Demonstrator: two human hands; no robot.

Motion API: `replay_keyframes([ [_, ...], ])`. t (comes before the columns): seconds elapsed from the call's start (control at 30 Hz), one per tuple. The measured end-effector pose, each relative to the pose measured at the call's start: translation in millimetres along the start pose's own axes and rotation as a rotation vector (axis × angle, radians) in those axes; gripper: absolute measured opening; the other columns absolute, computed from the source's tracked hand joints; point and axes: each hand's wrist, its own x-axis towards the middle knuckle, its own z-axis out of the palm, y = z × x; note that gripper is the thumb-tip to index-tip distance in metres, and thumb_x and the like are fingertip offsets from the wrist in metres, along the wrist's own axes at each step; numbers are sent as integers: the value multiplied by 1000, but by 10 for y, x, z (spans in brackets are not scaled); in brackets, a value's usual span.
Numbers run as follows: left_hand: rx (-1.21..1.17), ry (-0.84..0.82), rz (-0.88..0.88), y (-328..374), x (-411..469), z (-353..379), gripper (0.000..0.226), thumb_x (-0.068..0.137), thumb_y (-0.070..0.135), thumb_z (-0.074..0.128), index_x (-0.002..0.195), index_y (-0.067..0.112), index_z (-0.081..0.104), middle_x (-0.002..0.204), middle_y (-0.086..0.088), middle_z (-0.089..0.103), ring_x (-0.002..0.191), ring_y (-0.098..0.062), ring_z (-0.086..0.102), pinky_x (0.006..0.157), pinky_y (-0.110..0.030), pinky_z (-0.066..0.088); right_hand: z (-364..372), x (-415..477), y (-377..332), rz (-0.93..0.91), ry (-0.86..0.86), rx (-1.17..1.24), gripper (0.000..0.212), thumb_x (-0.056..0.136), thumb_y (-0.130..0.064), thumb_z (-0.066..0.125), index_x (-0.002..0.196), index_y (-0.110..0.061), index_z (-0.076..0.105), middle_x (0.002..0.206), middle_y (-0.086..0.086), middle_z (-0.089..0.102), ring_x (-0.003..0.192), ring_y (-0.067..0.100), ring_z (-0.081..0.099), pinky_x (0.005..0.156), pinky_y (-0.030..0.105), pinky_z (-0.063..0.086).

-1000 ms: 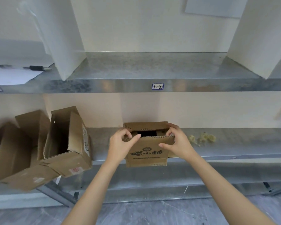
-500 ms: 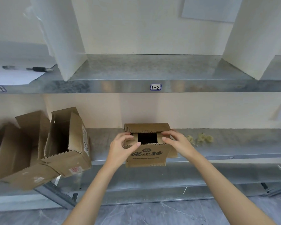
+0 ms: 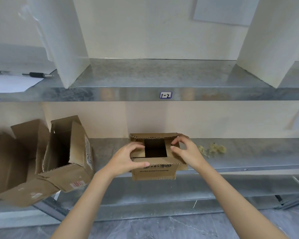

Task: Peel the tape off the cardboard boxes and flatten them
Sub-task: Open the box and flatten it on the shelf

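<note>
The box (image 3: 154, 170) is sitting at the front edge of the lower shelf (image 3: 248, 159), near its middle, with its printed face turning toward the camera and its top partly open, showing a dark square gap between the flaps. Whether it is resting fully on the shelf or being partly carried is not clear. The left hand (image 3: 126, 158) is grasping the box at its left side, fingers curling over the left flap and the thumb lying along the front top edge. The right hand (image 3: 185, 152) is gripping the right flap, its fingertips curling onto the flap's inner edge beside the gap. Just right of that hand, pale yellowish scraps (image 3: 212, 149) are lying on the shelf. Well to the left, a tall box (image 3: 67, 152) is tilting on the shelf with its open top facing forward, a red-marked sticker showing on its lower side, and a second open box (image 3: 12, 169) is leaning just beside it at the frame's edge. Above, the upper shelf (image 3: 162, 75) is carrying a small label (image 3: 165, 95) on its front lip, two white dividers (image 3: 66, 40) are standing on it, and a pen (image 3: 24, 74) is lying on a sheet of paper (image 3: 10, 82) at far left. Grey floor (image 3: 145, 228) is showing below the arms.
</note>
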Motion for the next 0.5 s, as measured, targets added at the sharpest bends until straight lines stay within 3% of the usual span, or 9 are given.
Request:
replay_keyframes([
  [0.1,67,-43,-30,-22,32,-28,94,58,77,73,140,35,50,150,18,40,140,-2,32,116,-30,27,1,6,-11,-4,3,-3,35,93,-23,62,128,-23,58,140,-2,49,133,13,42,103,23,29],
  [0.17,106,-64,-23,-33,45,-30,106,52,88,65,143,37,46,153,17,36,145,-4,25,118,-33,24,10,15,-24,-14,-19,-33,49,95,-25,60,142,-25,47,148,-3,41,137,13,36,108,23,25],
  [0.23,141,-84,-12,-37,59,-29,110,49,93,59,143,39,45,155,19,32,147,-5,20,119,-35,22,40,30,-37,-35,-32,-66,52,95,-24,59,145,-27,43,150,-1,37,138,14,35,105,19,23],
  [0.33,208,-105,-4,-27,101,-49,98,59,79,70,145,41,42,155,22,29,147,-6,15,120,-38,22,92,64,-49,-60,-44,-159,53,94,-23,60,144,-28,44,150,0,31,136,16,37,100,14,24],
  [0.5,387,-233,40,51,235,-106,95,68,74,71,149,44,32,158,19,26,149,-4,6,120,-42,22,165,127,-4,-111,-136,-462,49,91,-36,60,138,-41,47,152,-5,22,136,27,28,108,39,36],
])
